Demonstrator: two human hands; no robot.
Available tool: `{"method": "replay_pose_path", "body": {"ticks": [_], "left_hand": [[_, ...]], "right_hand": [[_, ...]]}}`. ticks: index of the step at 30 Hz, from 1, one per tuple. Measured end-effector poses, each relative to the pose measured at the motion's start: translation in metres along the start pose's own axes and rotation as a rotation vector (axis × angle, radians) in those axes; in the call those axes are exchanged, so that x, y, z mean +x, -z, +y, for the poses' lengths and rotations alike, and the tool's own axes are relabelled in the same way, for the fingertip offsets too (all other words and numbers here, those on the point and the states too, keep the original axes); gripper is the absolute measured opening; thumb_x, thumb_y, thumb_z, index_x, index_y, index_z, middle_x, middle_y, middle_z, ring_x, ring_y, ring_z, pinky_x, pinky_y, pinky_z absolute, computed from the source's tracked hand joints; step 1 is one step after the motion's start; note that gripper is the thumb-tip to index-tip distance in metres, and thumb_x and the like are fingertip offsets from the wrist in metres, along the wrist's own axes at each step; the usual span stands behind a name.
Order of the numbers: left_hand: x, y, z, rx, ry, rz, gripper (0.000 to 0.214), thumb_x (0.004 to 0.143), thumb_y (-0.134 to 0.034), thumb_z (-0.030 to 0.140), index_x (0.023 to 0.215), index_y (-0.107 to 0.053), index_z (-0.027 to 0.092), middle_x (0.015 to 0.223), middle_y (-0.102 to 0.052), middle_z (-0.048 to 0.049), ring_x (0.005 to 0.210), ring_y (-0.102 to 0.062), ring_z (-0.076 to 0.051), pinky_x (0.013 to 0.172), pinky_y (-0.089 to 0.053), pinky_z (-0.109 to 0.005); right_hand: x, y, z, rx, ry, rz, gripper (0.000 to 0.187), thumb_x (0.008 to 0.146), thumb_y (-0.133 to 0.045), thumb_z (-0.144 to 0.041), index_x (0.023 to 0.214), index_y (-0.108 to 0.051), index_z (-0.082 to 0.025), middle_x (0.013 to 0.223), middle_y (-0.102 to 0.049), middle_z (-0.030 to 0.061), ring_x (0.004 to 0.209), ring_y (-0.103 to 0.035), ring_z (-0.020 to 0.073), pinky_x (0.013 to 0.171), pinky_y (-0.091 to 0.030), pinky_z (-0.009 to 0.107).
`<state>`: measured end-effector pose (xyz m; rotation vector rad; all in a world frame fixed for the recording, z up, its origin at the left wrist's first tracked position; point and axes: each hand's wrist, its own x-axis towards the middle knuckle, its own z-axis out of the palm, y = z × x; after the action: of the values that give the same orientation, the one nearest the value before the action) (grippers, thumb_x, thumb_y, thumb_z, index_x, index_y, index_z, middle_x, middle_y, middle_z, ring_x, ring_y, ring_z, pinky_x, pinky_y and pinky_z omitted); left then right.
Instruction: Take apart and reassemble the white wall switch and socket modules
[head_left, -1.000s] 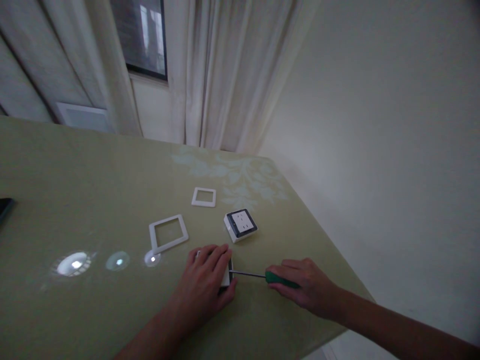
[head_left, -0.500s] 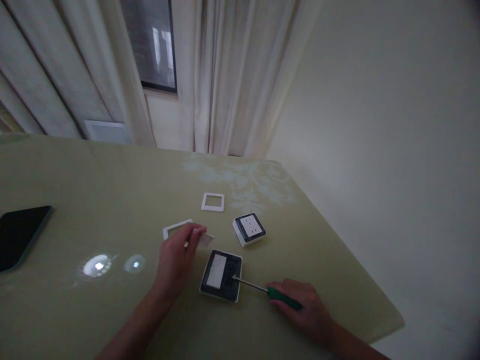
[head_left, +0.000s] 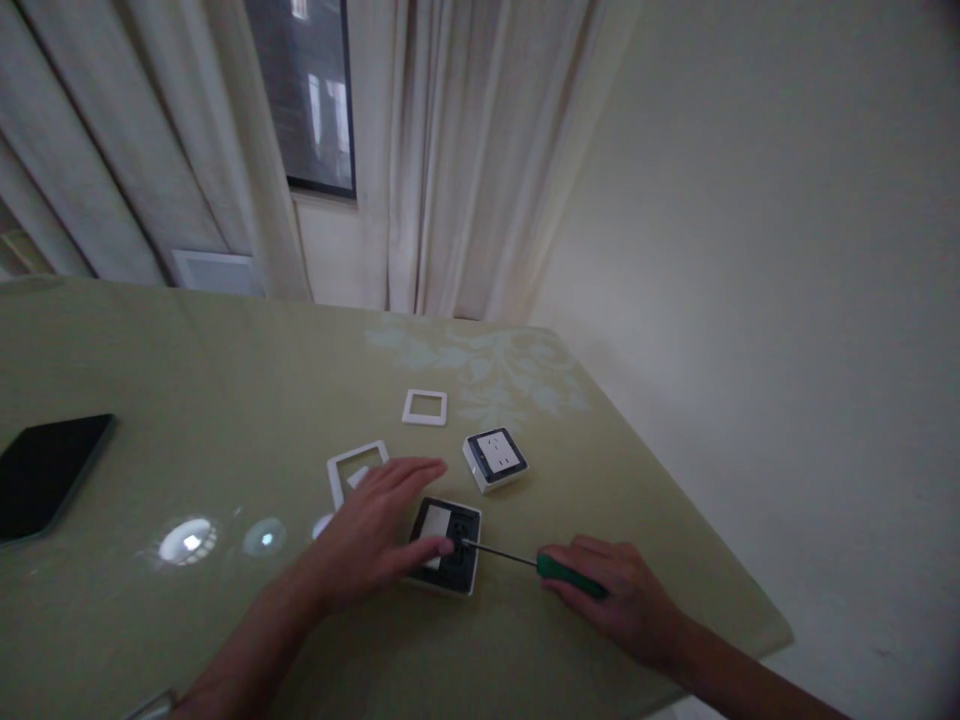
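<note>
My right hand point(head_left: 611, 590) grips a screwdriver point(head_left: 571, 577) by its green handle. Its thin metal shaft points left, and the tip meets the black inner part of a wall socket module point(head_left: 461, 570) set in a white box. A white panel point(head_left: 436, 522) covers the module's left half. My left hand point(head_left: 382, 525) hovers over the module's left side, fingers stretched out and thumb apart, holding nothing. Beneath and behind it lies a white frame point(head_left: 335, 487), partly covered by the hand, with a small white piece point(head_left: 358, 477) inside.
A second socket point(head_left: 496, 455) in a white box sits just beyond the module. Farther back lies another white frame point(head_left: 425, 419). A dark tablet-like device point(head_left: 52, 470) rests at the left. The table point(head_left: 225, 380) ends at a wall on the right, with curtains point(head_left: 480, 150) behind.
My left hand has let go of the small white piece, which now lies by the white frame, and has moved right over the module with its fingers spread. The screwdriver stays at the module.
</note>
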<state>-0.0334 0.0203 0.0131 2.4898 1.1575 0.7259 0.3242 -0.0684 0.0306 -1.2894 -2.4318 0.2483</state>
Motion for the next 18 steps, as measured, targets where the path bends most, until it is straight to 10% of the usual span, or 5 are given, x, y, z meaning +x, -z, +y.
{"method": "replay_pose_path", "body": {"ticks": [3, 11, 18], "left_hand": [[0.0, -0.017, 0.021, -0.107, -0.04, -0.149, 0.067, 0.094, -0.077, 0.055, 0.152, -0.058, 0.029, 0.153, -0.066, -0.0107, 0.137, -0.062, -0.034, 0.114, -0.052, -0.053], [0.001, -0.037, 0.044, -0.048, 0.056, -0.082, 0.055, 0.097, -0.072, 0.045, 0.146, -0.061, 0.023, 0.144, -0.069, -0.0131, 0.128, -0.065, -0.037, 0.109, -0.054, -0.058], [-0.001, -0.052, 0.049, -0.084, 0.015, -0.037, 0.051, 0.099, -0.068, 0.04, 0.145, -0.059, 0.019, 0.141, -0.069, -0.0145, 0.127, -0.063, -0.036, 0.112, -0.052, -0.059]], "right_hand": [[0.011, 0.021, -0.005, -0.156, 0.08, -0.033, 0.043, 0.114, -0.046, -0.052, 0.116, -0.077, -0.022, 0.086, -0.08, 0.0028, 0.069, -0.076, 0.0166, 0.06, -0.048, 0.029], [0.029, 0.061, -0.023, -0.492, 0.275, -0.041, 0.046, 0.119, -0.031, -0.044, 0.117, -0.072, -0.023, 0.076, -0.073, 0.0006, 0.054, -0.064, 0.0166, 0.054, -0.029, 0.036], [0.068, 0.073, -0.051, -0.646, 0.302, -0.266, 0.017, 0.105, -0.067, -0.039, 0.101, -0.071, -0.022, 0.074, -0.072, 0.0001, 0.052, -0.059, 0.0168, 0.054, -0.009, 0.036]]}}
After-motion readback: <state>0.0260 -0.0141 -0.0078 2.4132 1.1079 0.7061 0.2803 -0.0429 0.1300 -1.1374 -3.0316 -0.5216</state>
